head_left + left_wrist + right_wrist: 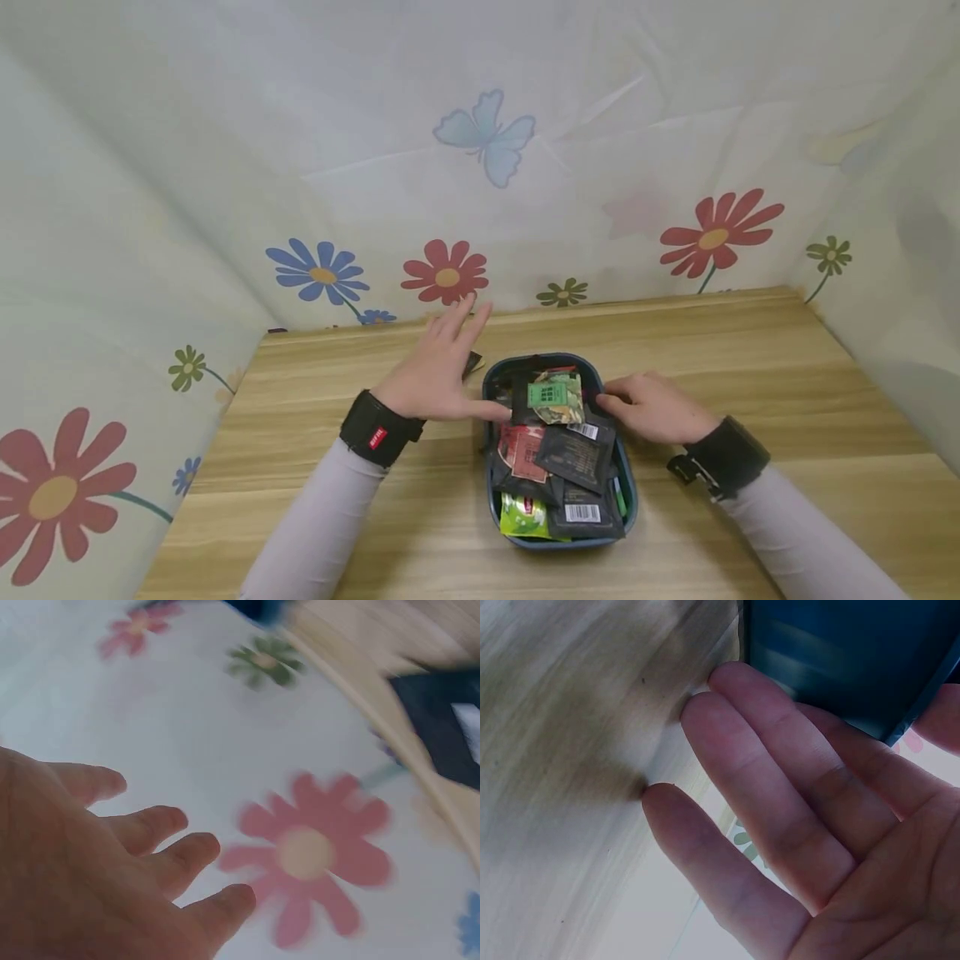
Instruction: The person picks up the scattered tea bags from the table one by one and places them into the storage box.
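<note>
A blue rectangular container stands on the table, full of tea bag sachets. Among them are a black one with a green label, a black-and-red one and a bright green one. To its left, my left hand hovers with fingers spread, holding nothing; its thumb reaches toward the rim. On the container's right side, my right hand holds the rim lightly between thumb and index finger. Its other fingers extend loosely along the table outside the wall.
A dark sachet lies on the wooden table behind the left hand, mostly hidden in the head view. Flower-printed cloth encloses the table's back and sides. Each wrist wears a black strap.
</note>
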`<state>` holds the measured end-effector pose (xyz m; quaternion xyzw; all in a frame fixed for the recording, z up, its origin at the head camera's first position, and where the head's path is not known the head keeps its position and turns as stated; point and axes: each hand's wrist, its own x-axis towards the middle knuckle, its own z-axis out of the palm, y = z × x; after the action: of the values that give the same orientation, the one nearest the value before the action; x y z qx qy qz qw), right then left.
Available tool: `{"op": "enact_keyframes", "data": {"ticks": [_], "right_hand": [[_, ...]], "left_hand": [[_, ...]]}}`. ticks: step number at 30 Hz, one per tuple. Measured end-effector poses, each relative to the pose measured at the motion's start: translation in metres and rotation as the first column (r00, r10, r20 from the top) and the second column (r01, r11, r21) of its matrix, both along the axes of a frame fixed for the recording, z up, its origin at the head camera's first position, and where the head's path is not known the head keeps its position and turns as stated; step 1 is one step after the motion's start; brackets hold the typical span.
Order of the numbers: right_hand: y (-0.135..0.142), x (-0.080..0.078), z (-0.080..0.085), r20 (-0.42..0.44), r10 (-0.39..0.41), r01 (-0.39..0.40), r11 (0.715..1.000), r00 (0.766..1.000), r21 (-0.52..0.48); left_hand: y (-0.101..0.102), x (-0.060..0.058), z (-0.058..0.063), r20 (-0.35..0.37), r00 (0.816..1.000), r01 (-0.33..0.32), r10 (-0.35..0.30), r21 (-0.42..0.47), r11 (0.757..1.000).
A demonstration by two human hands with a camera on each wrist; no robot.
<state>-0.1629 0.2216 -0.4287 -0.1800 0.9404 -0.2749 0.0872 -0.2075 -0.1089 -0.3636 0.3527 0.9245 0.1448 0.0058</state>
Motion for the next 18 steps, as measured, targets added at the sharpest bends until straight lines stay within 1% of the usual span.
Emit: {"op": "enact_keyframes", "data": {"ticks": [3,6,10,11,13,16,18], "right_hand": [[0.0,0.0,-0.001,-0.001,0.002,-0.002,1.0,1.0,0.001],[0.0,-0.001,-0.002,0.006,0.005,-0.005,1.0,1.0,0.001],[0.0,-0.001,-0.002,0.007,0.008,-0.008,1.0,1.0,0.008],[0.0,-0.001,-0.002,0.004,0.009,-0.009,1.0,1.0,0.01],[-0.001,-0.001,-0.001,0.005,0.01,-0.01,1.0,1.0,0.011],[-0.001,-0.001,0.0,0.013,0.008,-0.008,1.0,1.0,0.005],[0.0,-0.001,0.0,0.016,0.007,-0.007,1.0,1.0,0.003]], "left_hand": [[-0.019,-0.015,-0.013,0.022,0.998,-0.059,0.059,-0.006,0.998],[-0.033,-0.029,-0.028,0.034,0.992,-0.124,0.124,-0.02,0.992],[-0.042,-0.042,-0.045,0.06,0.973,-0.221,0.223,-0.041,0.974],[-0.043,-0.044,-0.049,0.069,0.965,-0.252,0.255,-0.05,0.967],[-0.043,-0.047,-0.054,0.094,0.94,-0.321,0.327,-0.07,0.944],[-0.038,-0.048,-0.06,0.114,0.893,-0.423,0.436,-0.116,0.898],[-0.034,-0.049,-0.062,0.116,0.862,-0.477,0.493,-0.14,0.868]]}}
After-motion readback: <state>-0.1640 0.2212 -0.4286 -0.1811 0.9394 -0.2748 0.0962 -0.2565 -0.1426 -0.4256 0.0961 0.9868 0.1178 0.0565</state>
